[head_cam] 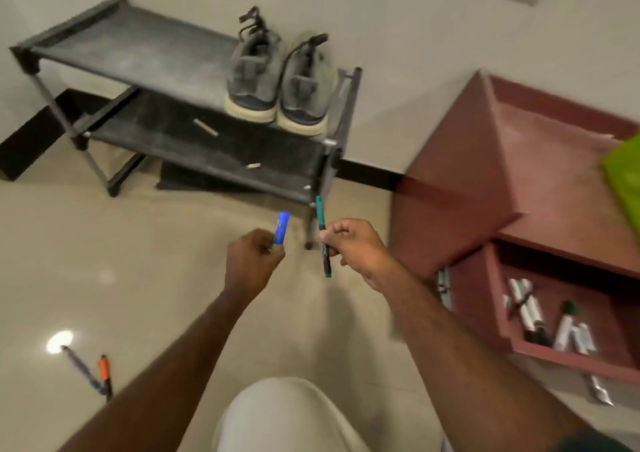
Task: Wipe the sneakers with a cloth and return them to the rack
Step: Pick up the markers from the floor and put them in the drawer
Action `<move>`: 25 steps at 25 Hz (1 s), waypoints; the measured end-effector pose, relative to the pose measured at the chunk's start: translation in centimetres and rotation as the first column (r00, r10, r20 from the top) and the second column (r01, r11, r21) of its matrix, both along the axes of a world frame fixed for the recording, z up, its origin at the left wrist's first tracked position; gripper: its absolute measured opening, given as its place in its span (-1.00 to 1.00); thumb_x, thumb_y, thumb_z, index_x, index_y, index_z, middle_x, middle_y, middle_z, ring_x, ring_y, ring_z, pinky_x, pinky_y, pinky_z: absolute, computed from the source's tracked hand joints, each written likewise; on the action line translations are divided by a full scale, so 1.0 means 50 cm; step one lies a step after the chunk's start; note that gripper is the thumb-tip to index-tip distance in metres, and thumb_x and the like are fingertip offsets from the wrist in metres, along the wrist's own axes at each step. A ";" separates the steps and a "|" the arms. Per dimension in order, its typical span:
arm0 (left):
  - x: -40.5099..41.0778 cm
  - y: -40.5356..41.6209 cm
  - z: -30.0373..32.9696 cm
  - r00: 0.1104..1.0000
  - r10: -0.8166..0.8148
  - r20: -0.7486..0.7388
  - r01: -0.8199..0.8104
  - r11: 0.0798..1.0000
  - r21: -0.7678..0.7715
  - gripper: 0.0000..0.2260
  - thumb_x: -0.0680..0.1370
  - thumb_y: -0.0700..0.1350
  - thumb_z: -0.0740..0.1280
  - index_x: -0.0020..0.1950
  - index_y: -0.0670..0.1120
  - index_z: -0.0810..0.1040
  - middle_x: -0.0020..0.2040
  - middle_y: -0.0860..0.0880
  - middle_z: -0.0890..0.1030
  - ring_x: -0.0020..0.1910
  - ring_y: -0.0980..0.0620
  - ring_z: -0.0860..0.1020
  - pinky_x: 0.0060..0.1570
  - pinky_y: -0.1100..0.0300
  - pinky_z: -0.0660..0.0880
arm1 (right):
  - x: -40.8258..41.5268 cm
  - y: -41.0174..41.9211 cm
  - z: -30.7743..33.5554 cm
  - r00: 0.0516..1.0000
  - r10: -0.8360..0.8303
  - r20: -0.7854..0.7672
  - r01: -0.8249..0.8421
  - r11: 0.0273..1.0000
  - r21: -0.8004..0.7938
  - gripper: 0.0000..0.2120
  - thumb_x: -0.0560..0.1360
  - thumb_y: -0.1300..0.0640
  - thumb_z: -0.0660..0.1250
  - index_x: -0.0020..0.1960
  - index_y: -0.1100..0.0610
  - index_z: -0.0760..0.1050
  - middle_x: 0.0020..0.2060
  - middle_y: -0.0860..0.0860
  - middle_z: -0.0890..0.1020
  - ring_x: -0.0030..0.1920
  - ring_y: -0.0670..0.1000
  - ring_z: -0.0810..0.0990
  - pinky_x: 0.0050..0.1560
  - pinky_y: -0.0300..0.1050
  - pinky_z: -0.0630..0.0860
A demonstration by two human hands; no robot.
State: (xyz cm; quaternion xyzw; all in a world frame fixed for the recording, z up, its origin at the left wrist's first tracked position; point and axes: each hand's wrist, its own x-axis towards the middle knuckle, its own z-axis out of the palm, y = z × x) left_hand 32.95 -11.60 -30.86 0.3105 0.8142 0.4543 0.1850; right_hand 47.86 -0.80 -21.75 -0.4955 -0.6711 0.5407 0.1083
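Rack (145, 53): two-tier, against the wall.
Sneakers (277, 84): grey pair, top shelf's right end, unwiped.
Left hand (251, 261): pinches blue cap (281, 227).
Right hand (353, 243): grips green marker (322, 235).
Advice: no cloth visible; free both hands first.

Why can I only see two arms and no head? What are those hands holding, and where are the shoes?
The camera sits on the person's head and looks down, so you see only their arms and a knee. The left hand holds a blue marker. The right hand pinches a green pen. The grey sneakers stand side by side on the top shelf of the dark shoe rack, by the wall. More pens lie on the floor, and others sit in a red open box on the right. No cloth is being held right now.
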 end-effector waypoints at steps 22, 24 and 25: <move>0.757 0.353 0.284 0.614 -0.741 -0.272 0.500 0.631 -0.593 -0.76 0.43 -0.05 0.44 0.01 -0.13 0.55 -0.01 -0.15 0.54 0.00 -0.20 0.56 -0.15 0.08 0.42 | 0.791 0.211 0.143 0.740 -0.447 0.502 0.458 0.882 0.111 -0.54 0.52 -0.10 0.36 -0.41 0.17 0.41 -0.40 0.10 0.53 -0.34 0.10 0.55 -0.43 -0.17 0.42; 0.765 0.367 0.256 0.636 -0.729 -0.253 0.476 0.629 -0.615 -0.75 0.47 -0.04 0.44 0.04 -0.16 0.54 -0.03 -0.13 0.51 0.00 -0.19 0.56 -0.15 0.06 0.46 | 0.786 0.226 0.125 0.796 -0.370 0.479 0.406 0.913 0.030 -0.58 0.55 -0.04 0.34 -0.37 0.22 0.49 -0.41 0.11 0.53 -0.33 0.11 0.57 -0.24 -0.11 0.56; 0.767 0.372 0.244 0.640 -0.728 -0.247 0.467 0.624 -0.627 -0.76 0.48 -0.05 0.44 0.05 -0.15 0.55 -0.02 -0.14 0.53 0.00 -0.18 0.57 -0.13 0.06 0.51 | 0.783 0.232 0.116 0.804 -0.341 0.487 0.380 0.925 0.020 -0.62 0.56 -0.03 0.34 -0.27 0.26 0.56 -0.33 0.13 0.57 -0.25 0.12 0.60 -0.15 -0.10 0.57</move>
